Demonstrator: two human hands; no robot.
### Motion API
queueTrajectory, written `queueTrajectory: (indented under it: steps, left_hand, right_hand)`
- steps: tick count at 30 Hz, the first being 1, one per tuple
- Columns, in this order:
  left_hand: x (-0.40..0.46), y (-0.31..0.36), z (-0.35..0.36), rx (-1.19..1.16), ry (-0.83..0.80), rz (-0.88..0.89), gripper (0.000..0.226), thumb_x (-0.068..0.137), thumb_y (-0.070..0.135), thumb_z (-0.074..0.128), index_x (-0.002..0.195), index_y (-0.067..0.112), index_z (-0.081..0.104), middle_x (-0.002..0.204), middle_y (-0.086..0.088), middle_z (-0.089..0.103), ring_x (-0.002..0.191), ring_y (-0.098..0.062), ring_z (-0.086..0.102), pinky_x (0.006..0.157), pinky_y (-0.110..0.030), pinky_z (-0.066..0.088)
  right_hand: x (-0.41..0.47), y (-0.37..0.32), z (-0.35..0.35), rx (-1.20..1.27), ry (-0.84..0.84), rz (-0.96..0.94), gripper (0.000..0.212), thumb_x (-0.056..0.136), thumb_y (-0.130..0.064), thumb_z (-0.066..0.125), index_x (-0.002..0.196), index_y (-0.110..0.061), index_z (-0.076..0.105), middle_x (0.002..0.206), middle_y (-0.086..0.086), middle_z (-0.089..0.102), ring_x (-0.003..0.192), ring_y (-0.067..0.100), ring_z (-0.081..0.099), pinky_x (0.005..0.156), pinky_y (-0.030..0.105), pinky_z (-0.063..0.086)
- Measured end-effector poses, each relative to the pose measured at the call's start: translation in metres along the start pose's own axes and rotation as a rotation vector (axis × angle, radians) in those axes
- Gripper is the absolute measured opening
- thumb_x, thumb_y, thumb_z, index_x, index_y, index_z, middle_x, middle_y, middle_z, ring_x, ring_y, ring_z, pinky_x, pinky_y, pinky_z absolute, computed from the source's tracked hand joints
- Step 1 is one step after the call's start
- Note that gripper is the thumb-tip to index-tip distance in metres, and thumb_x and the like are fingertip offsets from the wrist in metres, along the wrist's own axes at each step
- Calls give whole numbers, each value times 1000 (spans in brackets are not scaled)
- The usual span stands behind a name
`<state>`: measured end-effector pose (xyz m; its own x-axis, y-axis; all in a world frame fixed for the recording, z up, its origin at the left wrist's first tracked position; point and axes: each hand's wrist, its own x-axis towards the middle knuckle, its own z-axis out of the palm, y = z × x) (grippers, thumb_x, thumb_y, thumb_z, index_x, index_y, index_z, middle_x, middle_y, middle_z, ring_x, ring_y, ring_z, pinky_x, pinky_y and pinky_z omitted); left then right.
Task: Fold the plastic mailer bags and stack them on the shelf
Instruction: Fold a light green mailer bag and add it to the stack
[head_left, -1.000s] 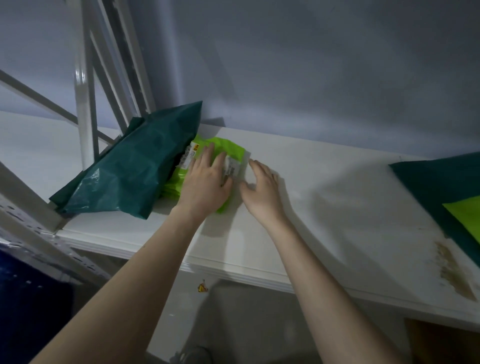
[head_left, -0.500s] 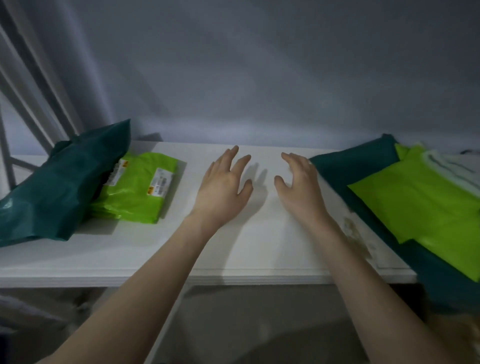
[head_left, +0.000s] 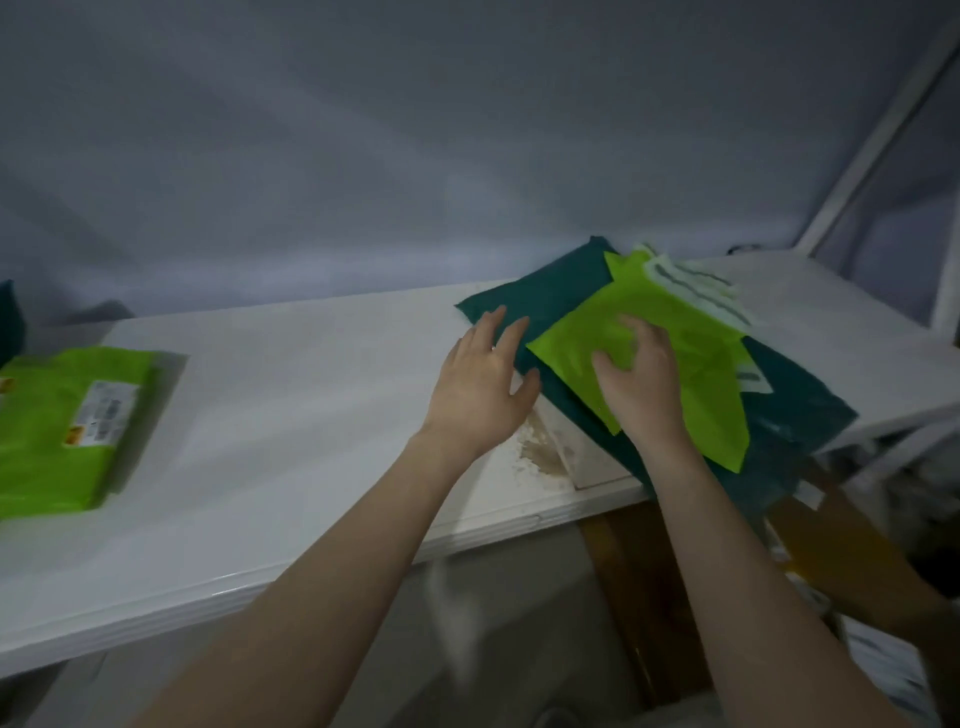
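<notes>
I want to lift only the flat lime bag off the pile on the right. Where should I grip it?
Pinch the lime bag at its near-left corner, coming from the left: that corner lies flat over the dark green bag, beside the left hand.

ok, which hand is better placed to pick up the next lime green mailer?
Right. The right hand is already over the flat lime green mailer, fingers curling toward it. The left hand is spread open beside it, at the dark green bag's edge.
</notes>
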<state>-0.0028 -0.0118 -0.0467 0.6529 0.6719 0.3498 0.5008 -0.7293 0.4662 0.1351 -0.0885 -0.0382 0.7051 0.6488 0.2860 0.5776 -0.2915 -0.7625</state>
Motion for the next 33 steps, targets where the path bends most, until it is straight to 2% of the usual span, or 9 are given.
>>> queueTrajectory:
  steps: [5,9,13,15,17,21,25,29,33]
  left_hand:
    - [13,20,43,-21,-108,2,62,94,35,49,147,17,24,156,-9,17,145,-24,12,117,-36,16]
    - [20,30,68,-27,-178,-14,67,91,42,51,148,19,22,156,-9,16,143,-25,16,116,-37,18]
    - [24,34,88,-23,-247,-33,71,90,48,50,149,22,19,157,-8,12,144,-24,12,117,-37,15]
    - [25,34,96,-24,-268,-39,71,91,49,48,149,22,17,158,-7,10,145,-24,10,118,-38,13]
    - [26,33,101,-20,-273,-36,72,91,50,48,149,20,17,157,-8,11,144,-24,12,118,-39,12]
    - [25,33,105,3,-264,-32,70,92,51,44,148,18,19,157,-10,11,141,-27,21,117,-40,16]
    - [20,31,103,-7,-248,-40,65,94,52,38,148,21,22,157,-10,13,140,-27,23,114,-37,19]
    - [17,27,98,-20,-230,-33,58,96,48,35,147,22,26,155,-6,20,137,-25,29,112,-38,24]
    - [18,23,84,-79,-120,-12,52,97,42,37,141,16,36,146,-8,34,129,-27,39,106,-40,33]
  right_hand:
    - [10,24,-18,115,103,205,48,89,-13,56,135,-9,42,135,14,38,120,28,45,96,34,41]
    - [16,42,-22,118,171,342,52,84,-12,58,132,-5,40,133,19,33,117,37,42,98,45,41]
    - [21,58,-23,218,172,426,62,82,-9,59,135,-1,29,131,15,39,121,31,39,100,34,37]
    - [23,61,-22,353,158,454,51,83,-6,57,128,-4,34,114,5,47,110,23,46,89,27,38]
    - [23,61,-19,476,138,498,30,84,-3,56,108,-10,40,94,-3,50,94,16,49,82,25,41]
    - [27,61,-12,682,117,598,8,84,-5,59,90,-11,57,84,0,57,83,17,57,83,31,49]
    - [28,55,-2,767,100,576,18,85,-8,63,100,-16,59,95,-2,61,85,12,57,83,31,49]
    - [24,48,3,726,109,476,12,87,-8,58,99,-12,62,92,-2,63,81,11,57,69,22,46]
    - [24,37,3,754,98,422,23,90,-13,57,113,-12,60,109,1,64,96,15,59,83,30,49]
